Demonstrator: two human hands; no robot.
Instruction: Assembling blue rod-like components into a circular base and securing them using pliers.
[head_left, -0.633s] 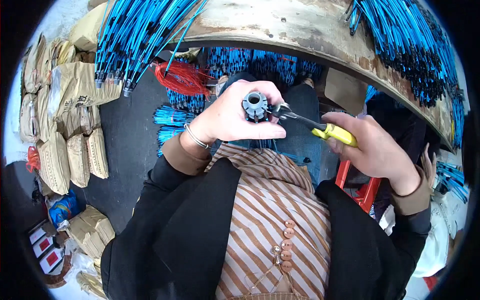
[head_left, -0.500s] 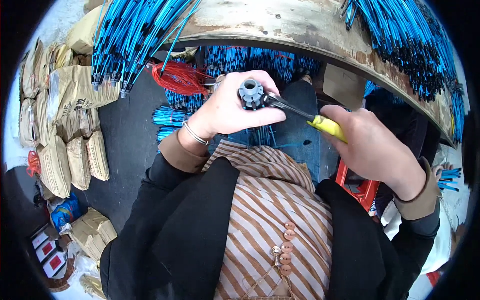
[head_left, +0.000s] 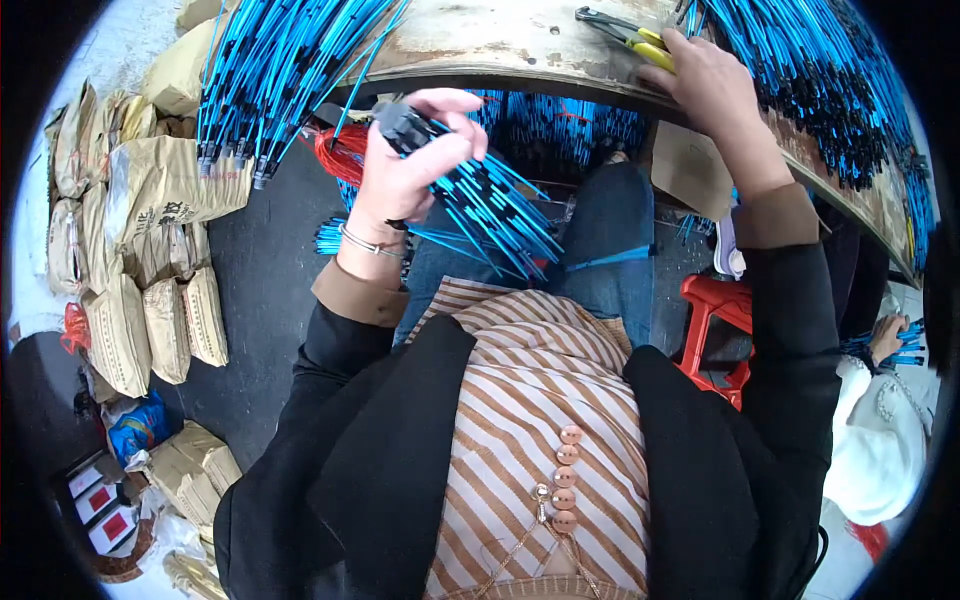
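My left hand (head_left: 390, 185) is closed around one end of a bundle of thin blue cables (head_left: 500, 215) with black fittings. The bundle slants down to the right over my lap, and a dark block-like end (head_left: 402, 125) shows at the fingers. Up on the wooden bench, my right hand (head_left: 715, 90) has its fingers on the yellow handles of a pair of pliers (head_left: 648, 42). The pliers' metal jaws point to the left on the bench top.
Piles of blue cables (head_left: 290, 70) overhang the wooden bench (head_left: 470, 40) on both sides. Red strings (head_left: 345, 158) hang below it. A red plastic stool (head_left: 700, 320) stands at my right, and paper sacks (head_left: 165, 190) line the left. Another person's hand (head_left: 884, 340) shows at far right.
My right hand has carried the pliers from beside the bundle up to the bench top. My left hand has shifted left and tipped the bundle, so its blue cables now show.
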